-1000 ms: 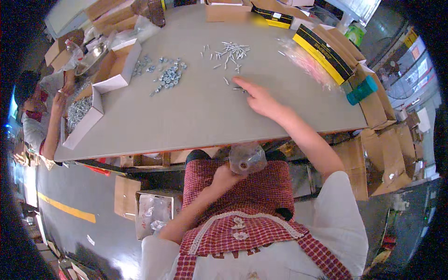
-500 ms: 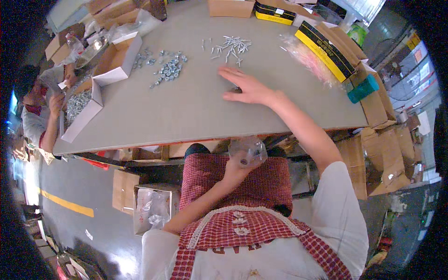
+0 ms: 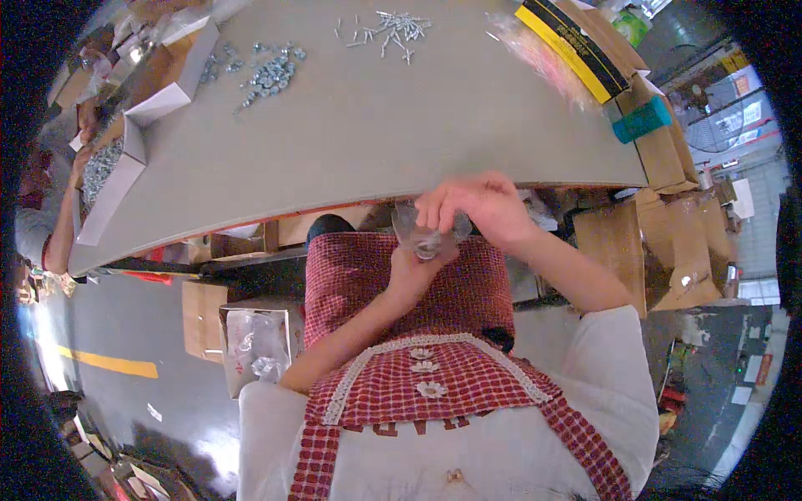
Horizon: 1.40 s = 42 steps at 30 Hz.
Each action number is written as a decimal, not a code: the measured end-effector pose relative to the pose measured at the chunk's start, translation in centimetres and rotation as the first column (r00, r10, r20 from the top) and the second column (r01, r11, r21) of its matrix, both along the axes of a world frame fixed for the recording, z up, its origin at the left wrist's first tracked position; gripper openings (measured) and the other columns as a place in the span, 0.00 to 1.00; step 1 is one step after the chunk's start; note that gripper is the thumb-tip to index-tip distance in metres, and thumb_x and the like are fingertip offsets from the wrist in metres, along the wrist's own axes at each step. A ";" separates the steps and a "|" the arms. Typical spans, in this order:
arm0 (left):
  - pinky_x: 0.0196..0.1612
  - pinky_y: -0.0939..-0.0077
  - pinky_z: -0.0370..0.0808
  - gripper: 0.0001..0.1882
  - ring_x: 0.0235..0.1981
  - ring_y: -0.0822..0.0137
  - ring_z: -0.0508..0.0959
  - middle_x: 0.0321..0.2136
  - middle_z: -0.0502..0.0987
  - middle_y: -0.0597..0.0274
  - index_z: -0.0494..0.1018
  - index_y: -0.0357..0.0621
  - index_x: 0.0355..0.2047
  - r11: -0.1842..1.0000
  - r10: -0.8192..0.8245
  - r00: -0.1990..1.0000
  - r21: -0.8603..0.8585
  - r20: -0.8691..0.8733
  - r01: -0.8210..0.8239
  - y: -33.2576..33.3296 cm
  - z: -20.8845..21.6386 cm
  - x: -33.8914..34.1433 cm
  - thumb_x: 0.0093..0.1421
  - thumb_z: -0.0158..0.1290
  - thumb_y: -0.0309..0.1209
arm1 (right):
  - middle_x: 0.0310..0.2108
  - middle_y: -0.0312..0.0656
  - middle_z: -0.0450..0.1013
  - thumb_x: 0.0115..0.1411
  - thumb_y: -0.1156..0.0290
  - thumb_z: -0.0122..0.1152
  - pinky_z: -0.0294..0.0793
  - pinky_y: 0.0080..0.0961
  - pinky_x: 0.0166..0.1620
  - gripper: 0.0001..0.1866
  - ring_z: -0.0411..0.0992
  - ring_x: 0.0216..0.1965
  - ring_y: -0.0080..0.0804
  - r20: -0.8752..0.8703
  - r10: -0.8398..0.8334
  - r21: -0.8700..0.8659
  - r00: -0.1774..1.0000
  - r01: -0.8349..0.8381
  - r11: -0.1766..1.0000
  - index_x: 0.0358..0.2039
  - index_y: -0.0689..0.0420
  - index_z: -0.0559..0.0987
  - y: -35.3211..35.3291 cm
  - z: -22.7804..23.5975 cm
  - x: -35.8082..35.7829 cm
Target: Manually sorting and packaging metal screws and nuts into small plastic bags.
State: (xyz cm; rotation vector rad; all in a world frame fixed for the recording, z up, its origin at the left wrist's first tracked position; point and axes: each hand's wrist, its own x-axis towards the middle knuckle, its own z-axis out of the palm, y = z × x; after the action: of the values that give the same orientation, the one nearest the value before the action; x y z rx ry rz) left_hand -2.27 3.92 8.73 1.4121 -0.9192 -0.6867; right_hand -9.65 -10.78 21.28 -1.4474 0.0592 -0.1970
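Observation:
Over my lap, just below the table's front edge, my left hand [image 3: 409, 277] grips a small clear plastic bag [image 3: 407, 224]. A roundish grey metal piece [image 3: 428, 248] shows through the plastic. Directly above, my right hand [image 3: 489, 209] is at the bag's mouth, its fingers bent down and closed together. Whatever they hold is hidden. Farther off on the grey table [image 3: 359, 142] lie a pile of silver nuts [image 3: 271, 73] and a pile of thin silver screws or pins [image 3: 397, 29].
White cartons at the left include one with small metal parts [image 3: 102, 171]; a co-worker's arm [image 3: 63, 221] reaches beside it. Pinkish plastic [image 3: 551, 63], a yellow-black box [image 3: 576, 50] and a teal roll [image 3: 642, 119] sit at the right. An open carton [image 3: 259, 334] stands below, at my left.
My right hand has come back from over the table to the bag, its spread fingers now closed. My left hand still holds the bag. The view has shifted, so the table sits higher.

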 end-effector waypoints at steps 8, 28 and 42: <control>0.31 0.64 0.77 0.17 0.26 0.58 0.82 0.26 0.80 0.51 0.76 0.43 0.36 0.994 0.059 0.996 -0.084 -0.065 -0.064 -1.2 -3.6 -0.2 0.52 0.67 0.38 | 0.60 0.59 0.65 0.66 0.52 0.52 0.63 0.46 0.63 0.29 0.65 0.60 0.56 0.267 -0.074 -0.927 0.961 0.278 0.251 0.55 0.67 0.71 -0.3 -2.6 12.1; 0.28 0.59 0.77 0.22 0.25 0.50 0.81 0.23 0.78 0.49 0.74 0.44 0.33 0.995 0.021 0.997 0.096 0.081 -0.029 -1.1 -2.6 1.0 0.53 0.65 0.49 | 0.67 0.56 0.55 0.69 0.55 0.47 0.50 0.41 0.70 0.29 0.51 0.69 0.52 0.161 -0.068 -0.900 0.985 0.175 0.399 0.64 0.61 0.62 -3.2 -1.6 18.7; 0.32 0.60 0.79 0.26 0.30 0.51 0.83 0.29 0.81 0.51 0.74 0.45 0.43 0.990 -0.054 0.994 0.136 0.093 0.041 -0.7 -3.3 1.1 0.54 0.64 0.51 | 0.67 0.59 0.54 0.69 0.58 0.48 0.52 0.43 0.69 0.30 0.52 0.68 0.55 0.171 0.001 -0.985 0.985 0.171 0.024 0.63 0.68 0.62 -3.8 -2.1 19.4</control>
State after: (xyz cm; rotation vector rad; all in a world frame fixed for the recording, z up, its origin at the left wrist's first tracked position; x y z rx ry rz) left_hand -1.21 3.25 5.47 1.5570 -1.0005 -0.7323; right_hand 9.76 -14.63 19.20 -2.9609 -0.1511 -0.5068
